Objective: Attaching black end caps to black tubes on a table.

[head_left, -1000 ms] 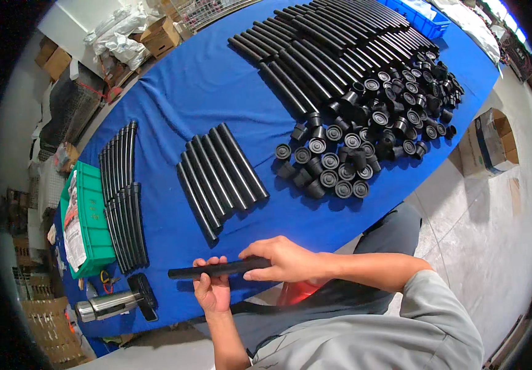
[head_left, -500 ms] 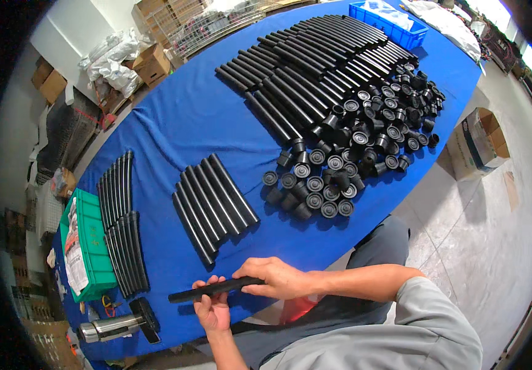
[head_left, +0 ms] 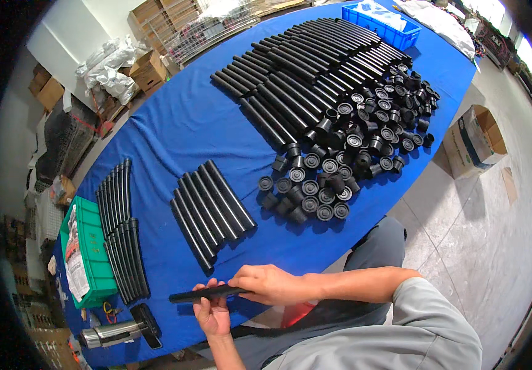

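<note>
Both hands grip one thin black rod [head_left: 207, 293] at the near edge — left hand [head_left: 212, 313] beneath, right hand [head_left: 269, 285] clasping its right end; fitting it seems underway, needing steady alignment.

Blue table [head_left: 173, 123] fills middle. Grey tiled floor [head_left: 482, 246] at right, open carton [head_left: 472, 140] on it. Cardboard boxes [head_left: 149, 68] and white wall [head_left: 62, 37] behind.

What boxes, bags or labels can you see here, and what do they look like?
Open brown cardboard box: on the floor, right of the table.
Green crate holding a white printed packet: table's left end.
Blue crate: table's far end.
Brown cardboard boxes and white plastic bags: far left, by the wall.
</note>
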Motion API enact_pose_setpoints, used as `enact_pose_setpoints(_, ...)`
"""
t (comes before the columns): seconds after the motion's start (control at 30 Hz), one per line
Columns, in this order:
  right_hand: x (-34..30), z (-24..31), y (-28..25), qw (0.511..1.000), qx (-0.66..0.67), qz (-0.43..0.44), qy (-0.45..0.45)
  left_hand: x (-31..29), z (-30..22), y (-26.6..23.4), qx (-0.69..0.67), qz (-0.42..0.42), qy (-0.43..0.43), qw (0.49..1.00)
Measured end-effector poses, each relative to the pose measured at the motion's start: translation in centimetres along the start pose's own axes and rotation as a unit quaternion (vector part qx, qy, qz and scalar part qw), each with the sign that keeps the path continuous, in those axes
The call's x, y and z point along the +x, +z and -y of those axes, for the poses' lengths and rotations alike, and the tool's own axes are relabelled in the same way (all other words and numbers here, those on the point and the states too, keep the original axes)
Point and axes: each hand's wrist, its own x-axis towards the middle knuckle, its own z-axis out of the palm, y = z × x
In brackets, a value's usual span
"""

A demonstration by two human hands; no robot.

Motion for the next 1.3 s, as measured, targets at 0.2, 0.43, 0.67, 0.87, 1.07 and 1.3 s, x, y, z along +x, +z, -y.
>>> enact_pose_setpoints(0.2,-0.1,0.3,-0.1,0.999,-0.013,0.031,0.027,0.0,-0.1,-1.0,-0.007,0.048,-0.002,0.999)
enact_pose_setpoints(0.43,-0.2,0.3,-0.3,0.994,0.053,0.010,0.093,0.1,0.1,-0.5,-0.003,0.039,-0.002,0.999)
enact_pose_setpoints(0.67,0.0,0.7,-0.6,0.986,0.087,0.039,0.135,0.1,0.1,-0.5,-0.004,0.015,0.010,1.000)
enact_pose_setpoints(0.87,-0.1,0.2,-0.1,1.000,-0.018,0.005,-0.004,0.1,0.1,-0.6,-0.021,-0.003,-0.014,1.000)
enact_pose_setpoints(1.07,1.4,1.5,-2.0,0.925,0.202,0.112,0.302,-0.1,-0.1,-0.2,0.009,0.005,0.001,1.000)
enact_pose_setpoints(1.3,0.1,0.6,-0.9,0.997,-0.040,-0.044,-0.044,0.2,0.3,-0.4,-0.011,0.018,-0.020,1.000)
